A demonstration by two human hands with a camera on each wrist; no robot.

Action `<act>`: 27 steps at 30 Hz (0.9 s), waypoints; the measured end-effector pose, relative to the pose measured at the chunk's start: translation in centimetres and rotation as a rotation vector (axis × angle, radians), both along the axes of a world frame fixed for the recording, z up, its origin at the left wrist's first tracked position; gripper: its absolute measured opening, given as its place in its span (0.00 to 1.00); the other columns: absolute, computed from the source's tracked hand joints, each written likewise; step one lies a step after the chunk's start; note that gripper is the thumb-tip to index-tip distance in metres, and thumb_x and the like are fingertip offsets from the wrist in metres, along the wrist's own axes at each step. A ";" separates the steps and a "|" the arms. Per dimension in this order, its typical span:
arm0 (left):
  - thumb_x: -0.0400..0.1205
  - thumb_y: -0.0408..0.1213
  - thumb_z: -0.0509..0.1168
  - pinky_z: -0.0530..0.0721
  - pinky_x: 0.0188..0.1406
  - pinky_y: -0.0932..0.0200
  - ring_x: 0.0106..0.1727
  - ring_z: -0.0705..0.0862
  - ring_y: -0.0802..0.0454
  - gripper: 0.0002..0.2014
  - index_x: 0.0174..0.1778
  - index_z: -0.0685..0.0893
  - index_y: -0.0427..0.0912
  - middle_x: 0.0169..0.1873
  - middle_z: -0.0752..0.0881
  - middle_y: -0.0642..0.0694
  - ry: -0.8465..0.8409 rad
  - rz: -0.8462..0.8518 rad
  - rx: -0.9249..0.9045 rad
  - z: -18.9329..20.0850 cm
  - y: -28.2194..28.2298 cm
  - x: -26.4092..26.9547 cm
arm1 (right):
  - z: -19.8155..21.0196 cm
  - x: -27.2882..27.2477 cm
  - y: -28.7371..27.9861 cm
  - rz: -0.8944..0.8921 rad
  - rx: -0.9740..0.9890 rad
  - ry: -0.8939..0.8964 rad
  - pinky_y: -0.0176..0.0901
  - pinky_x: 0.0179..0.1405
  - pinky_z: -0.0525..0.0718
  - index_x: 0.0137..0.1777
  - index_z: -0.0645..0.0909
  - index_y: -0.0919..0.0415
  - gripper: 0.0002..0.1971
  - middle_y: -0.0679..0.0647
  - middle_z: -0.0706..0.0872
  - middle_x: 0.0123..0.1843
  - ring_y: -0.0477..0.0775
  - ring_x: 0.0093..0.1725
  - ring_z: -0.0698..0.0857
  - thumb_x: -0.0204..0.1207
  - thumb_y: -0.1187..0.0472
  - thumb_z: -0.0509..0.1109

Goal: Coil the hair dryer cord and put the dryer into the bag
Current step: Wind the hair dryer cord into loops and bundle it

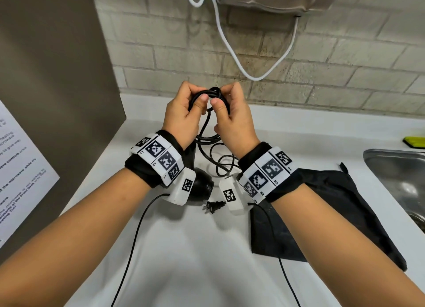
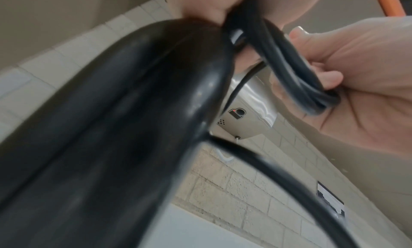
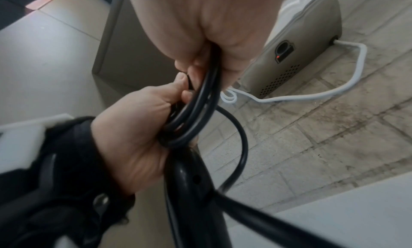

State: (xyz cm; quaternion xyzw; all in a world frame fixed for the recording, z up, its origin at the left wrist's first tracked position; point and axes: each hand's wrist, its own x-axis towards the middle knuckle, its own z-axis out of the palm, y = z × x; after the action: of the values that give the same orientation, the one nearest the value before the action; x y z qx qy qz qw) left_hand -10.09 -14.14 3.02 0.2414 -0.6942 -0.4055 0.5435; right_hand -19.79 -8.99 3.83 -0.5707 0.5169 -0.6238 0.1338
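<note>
On the white counter [image 1: 174,249] in front of us, by the steel sink [image 1: 395,168], the black bag [image 1: 326,214] lies flat to our right, mouth not visibly open. If it stays flat we will need a free hand to open it, and letting go could spring the coil.

Next in size, the hair dryer [image 1: 202,187] hangs below our left wrist, just above the counter or resting on it; we cannot tell which. Its weight pulls on the cord [image 1: 207,132], so it could swing and drag loops out of our fingers.

Both hands are raised near the tiled wall: our left hand [image 1: 181,113] grips the bundled loops, and our right hand [image 1: 232,113] pinches the same bundle beside it. Several turns are gathered, yet loose cord trails down in curls, which could tangle or knot as we wind.

Smallest, the plug [image 1: 212,206] lies free on the counter; it could snag or whip as slack is taken up.
</note>
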 end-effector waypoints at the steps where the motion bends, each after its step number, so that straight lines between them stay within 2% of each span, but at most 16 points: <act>1: 0.82 0.39 0.58 0.73 0.24 0.69 0.24 0.73 0.64 0.05 0.42 0.72 0.54 0.25 0.77 0.59 0.007 -0.025 0.022 0.0 0.1 0.0 | 0.1 0.0 -0.1 0.002 -0.003 -0.003 0.25 0.27 0.71 0.44 0.67 0.57 0.04 0.43 0.76 0.35 0.35 0.30 0.75 0.76 0.62 0.60; 4: 0.86 0.35 0.54 0.66 0.15 0.66 0.15 0.66 0.62 0.07 0.43 0.69 0.49 0.17 0.72 0.60 0.048 -0.106 0.106 0.3 0.2 0.0 | 0.4 -0.1 -0.3 0.034 -0.025 -0.018 0.30 0.30 0.71 0.39 0.67 0.54 0.07 0.48 0.75 0.33 0.37 0.30 0.72 0.76 0.63 0.62; 9: 0.87 0.33 0.52 0.67 0.15 0.68 0.14 0.63 0.62 0.08 0.44 0.71 0.47 0.16 0.68 0.59 0.143 -0.272 0.389 1.2 0.7 0.2 | 0.2 -0.3 -0.4 0.057 -0.036 -0.038 0.24 0.25 0.69 0.37 0.66 0.50 0.11 0.50 0.77 0.34 0.37 0.29 0.72 0.76 0.64 0.63; 12: 0.86 0.37 0.54 0.63 0.15 0.69 0.15 0.59 0.62 0.08 0.42 0.73 0.49 0.16 0.66 0.59 0.135 -0.279 0.474 1.8 0.5 0.5 | -0.1 -0.3 -0.4 0.046 -0.074 -0.024 0.25 0.29 0.69 0.36 0.65 0.50 0.13 0.47 0.75 0.32 0.36 0.29 0.72 0.74 0.65 0.66; 15: 0.83 0.48 0.60 0.60 0.14 0.67 0.15 0.59 0.62 0.09 0.38 0.78 0.50 0.18 0.67 0.56 0.088 -0.246 0.495 2.5 0.6 0.6 | -0.2 -0.1 -0.4 0.031 -0.080 0.029 0.29 0.27 0.71 0.36 0.66 0.52 0.14 0.43 0.74 0.31 0.38 0.27 0.72 0.74 0.67 0.67; 18: 0.79 0.47 0.65 0.61 0.13 0.67 0.14 0.62 0.62 0.10 0.36 0.80 0.47 0.15 0.72 0.58 0.025 -0.186 0.426 2.8 0.9 0.4 | 0.0 0.0 -0.4 0.013 -0.081 0.051 0.37 0.27 0.75 0.35 0.69 0.53 0.14 0.43 0.74 0.28 0.40 0.28 0.73 0.74 0.69 0.69; 20: 0.79 0.44 0.66 0.61 0.12 0.67 0.13 0.63 0.62 0.08 0.35 0.80 0.46 0.14 0.75 0.58 0.024 -0.169 0.416 2.8 1.0 0.4 | 0.2 0.0 -0.3 -0.006 -0.080 0.062 0.40 0.31 0.77 0.32 0.67 0.49 0.19 0.45 0.75 0.28 0.42 0.30 0.74 0.72 0.70 0.71; 22: 0.80 0.40 0.66 0.60 0.11 0.68 0.12 0.63 0.62 0.07 0.36 0.81 0.46 0.14 0.76 0.58 0.034 -0.178 0.413 2.7 0.9 0.4 | 0.4 -0.1 0.0 -0.040 -0.063 0.069 0.34 0.33 0.78 0.32 0.65 0.49 0.21 0.46 0.76 0.29 0.42 0.31 0.75 0.70 0.70 0.74; 24: 0.81 0.36 0.65 0.60 0.10 0.68 0.13 0.63 0.62 0.07 0.36 0.81 0.45 0.16 0.78 0.57 0.046 -0.195 0.418 2.6 0.7 0.5 | 0.4 -0.1 0.0 -0.060 -0.010 0.047 0.31 0.38 0.79 0.36 0.69 0.53 0.16 0.48 0.81 0.33 0.41 0.35 0.80 0.69 0.67 0.75; 25: 0.81 0.35 0.64 0.60 0.09 0.69 0.13 0.64 0.63 0.07 0.37 0.81 0.44 0.17 0.79 0.57 0.049 -0.208 0.418 2.5 0.6 0.6 | 0.4 -0.1 0.0 -0.046 0.036 0.031 0.36 0.44 0.82 0.42 0.72 0.56 0.13 0.51 0.83 0.39 0.44 0.41 0.83 0.69 0.65 0.75; 27: 0.82 0.32 0.62 0.60 0.09 0.70 0.12 0.64 0.63 0.06 0.39 0.81 0.43 0.18 0.80 0.56 0.044 -0.239 0.416 2.4 0.5 0.6 | 0.2 -0.2 -0.3 0.039 0.129 0.003 0.49 0.58 0.82 0.53 0.76 0.61 0.14 0.55 0.85 0.49 0.51 0.51 0.84 0.70 0.62 0.73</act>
State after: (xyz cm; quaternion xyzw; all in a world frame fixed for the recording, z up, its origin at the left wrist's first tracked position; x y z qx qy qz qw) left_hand -9.50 -13.64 5.46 0.2551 -0.6075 -0.6064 0.4452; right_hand -20.01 -9.26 4.07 -0.5720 0.5449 -0.5855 0.1818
